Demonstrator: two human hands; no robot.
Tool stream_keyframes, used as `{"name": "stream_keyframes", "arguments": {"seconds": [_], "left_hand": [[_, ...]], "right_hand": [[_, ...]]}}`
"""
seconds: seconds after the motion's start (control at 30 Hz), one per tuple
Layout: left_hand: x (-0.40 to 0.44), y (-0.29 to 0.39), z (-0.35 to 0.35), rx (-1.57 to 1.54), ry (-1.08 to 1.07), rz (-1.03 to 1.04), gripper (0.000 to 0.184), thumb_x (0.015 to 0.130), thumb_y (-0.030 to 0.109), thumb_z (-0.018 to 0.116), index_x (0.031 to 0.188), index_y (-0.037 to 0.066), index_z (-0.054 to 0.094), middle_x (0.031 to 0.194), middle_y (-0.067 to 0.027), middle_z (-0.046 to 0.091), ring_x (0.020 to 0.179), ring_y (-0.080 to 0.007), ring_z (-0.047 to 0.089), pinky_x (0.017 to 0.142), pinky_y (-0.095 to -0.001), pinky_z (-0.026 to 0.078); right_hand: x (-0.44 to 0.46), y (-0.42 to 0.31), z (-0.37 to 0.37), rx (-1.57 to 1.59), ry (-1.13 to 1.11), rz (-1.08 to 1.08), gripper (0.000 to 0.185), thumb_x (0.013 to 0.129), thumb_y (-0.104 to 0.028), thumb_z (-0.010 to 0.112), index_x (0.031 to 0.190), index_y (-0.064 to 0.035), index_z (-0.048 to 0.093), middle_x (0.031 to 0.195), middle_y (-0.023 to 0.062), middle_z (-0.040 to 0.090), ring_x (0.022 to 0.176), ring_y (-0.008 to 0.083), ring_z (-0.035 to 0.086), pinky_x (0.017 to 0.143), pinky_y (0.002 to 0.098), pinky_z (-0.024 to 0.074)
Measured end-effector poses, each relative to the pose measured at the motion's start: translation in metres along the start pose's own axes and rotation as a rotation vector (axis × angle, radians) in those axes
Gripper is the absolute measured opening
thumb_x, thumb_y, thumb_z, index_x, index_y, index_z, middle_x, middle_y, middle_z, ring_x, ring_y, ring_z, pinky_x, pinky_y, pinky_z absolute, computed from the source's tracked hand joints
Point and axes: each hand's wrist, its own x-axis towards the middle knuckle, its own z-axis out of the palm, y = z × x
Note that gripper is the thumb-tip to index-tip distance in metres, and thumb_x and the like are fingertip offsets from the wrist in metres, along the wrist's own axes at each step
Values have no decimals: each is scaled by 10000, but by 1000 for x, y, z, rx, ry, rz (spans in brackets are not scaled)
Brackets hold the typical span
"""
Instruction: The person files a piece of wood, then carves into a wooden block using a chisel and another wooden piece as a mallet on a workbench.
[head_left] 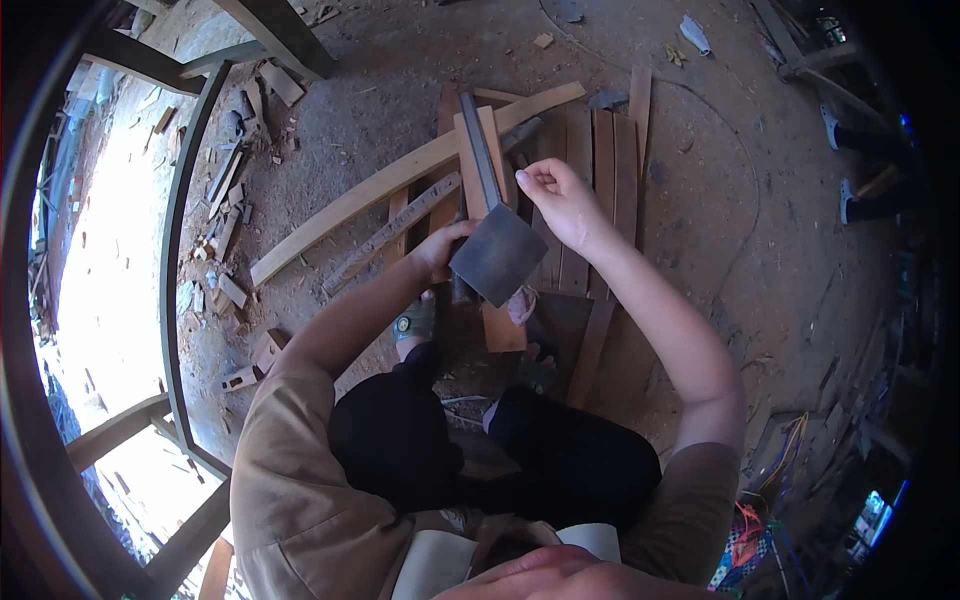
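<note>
A flat grey square plate (499,256), with a long dark bar (479,150) reaching away from its far corner, is held over a light wooden board (505,328). My left hand (438,250) is closed at the plate's left edge, its fingertips partly hidden behind it. To the right of the bar, my right hand (562,203) is raised with thumb and fingers pinched together. Whatever lies in that pinch, if anything, is too small to make out. One foot (520,305) shows beside the board, below the plate.
A long curved plank (400,185) crosses the ground beyond my hands. Several brown boards (603,160) lie side by side to the right. Wood scraps (230,220) litter the dirt floor at left, beside a wooden frame (178,250). A thin cable (735,130) curves across the right.
</note>
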Motion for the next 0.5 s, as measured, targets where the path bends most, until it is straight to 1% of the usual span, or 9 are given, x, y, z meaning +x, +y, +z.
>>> {"name": "stream_keyframes", "arguments": {"seconds": [0.07, 0.1, 0.13, 0.2, 0.23, 0.27, 0.33, 0.37, 0.5], "left_hand": [[-7, 3, -8, -48, 94, 15, 386, 752, 283, 558, 1053, 43, 536, 972, -102, 604, 863, -217, 591, 804, -341, 461], [-13, 9, -8, -55, 102, 34, 399, 751, 285, 558, 1065, 41, 531, 982, -106, 600, 864, -223, 590, 804, -346, 463], [-16, 12, -14, -61, 107, 38, 399, 751, 285, 558, 1065, 41, 531, 982, -106, 600, 864, -223, 590, 804, -346, 463], [-23, 19, -29, -108, 115, 25, 400, 757, 277, 552, 1076, 37, 525, 1002, -112, 593, 878, -224, 589, 803, -343, 467], [-27, 23, -34, -80, 121, 62, 402, 763, 273, 545, 1083, 31, 518, 1011, -118, 588, 894, -222, 586, 801, -340, 471], [-29, 27, -44, -79, 129, 64, 402, 763, 273, 545, 1083, 31, 518, 1011, -118, 588, 894, -222, 586, 801, -340, 471], [-32, 28, -64, -93, 138, 163, 413, 764, 282, 563, 1088, 30, 520, 1012, -113, 589, 897, -217, 584, 800, -339, 470], [-36, 29, -72, -110, 128, 207, 405, 771, 277, 553, 1089, 28, 515, 997, -111, 592, 887, -214, 585, 794, -332, 472], [-60, 30, -102, -170, 192, 285, 405, 783, 283, 541, 1098, 30, 509, 1007, -107, 587, 898, -208, 580, 800, -325, 469]], "right_hand": [[18, 1, -2, -216, -2, -77, 337, 799, -298, 617, 940, -5, 532, 863, 115, 561, 769, 177, 561, 712, 281, 457], [27, -7, -6, -438, -41, -114, 455, 780, -344, 629, 1081, -29, 496, 1047, 128, 539, 967, 216, 535, 858, 308, 410], [37, -7, -6, -438, -49, -117, 455, 780, -344, 629, 1081, -29, 496, 1047, 128, 539, 967, 216, 535, 858, 308, 410], [65, 2, -1, -937, -114, -416, 604, 724, -367, 665, 1176, -40, 436, 1180, 148, 472, 1106, 283, 460, 938, 362, 363], [83, 12, 8, -1024, -198, -390, 819, 596, -385, 746, 1274, -140, 357, 1292, 120, 379, 1241, 278, 314, 971, 491, 302], [97, 24, 15, -1018, -201, -395, 819, 596, -385, 746, 1274, -140, 357, 1292, 120, 379, 1241, 278, 314, 971, 491, 302], [114, 32, 37, -1363, -450, -425, 1009, 521, -398, 786, 1351, -242, 233, 1421, 96, 181, 1325, 247, 137, 997, 586, 193], [124, 39, 53, -1417, -553, -345, 1165, 477, -396, 807, 1378, -317, 73, 1455, 83, 26, 1343, 229, 16, 1004, 613, 113], [130, 46, 101, -1574, -686, -432, 1266, 422, -412, 824, 1364, -374, -22, 1453, 94, -30, 1339, 262, 40, 1009, 599, 132]]}}
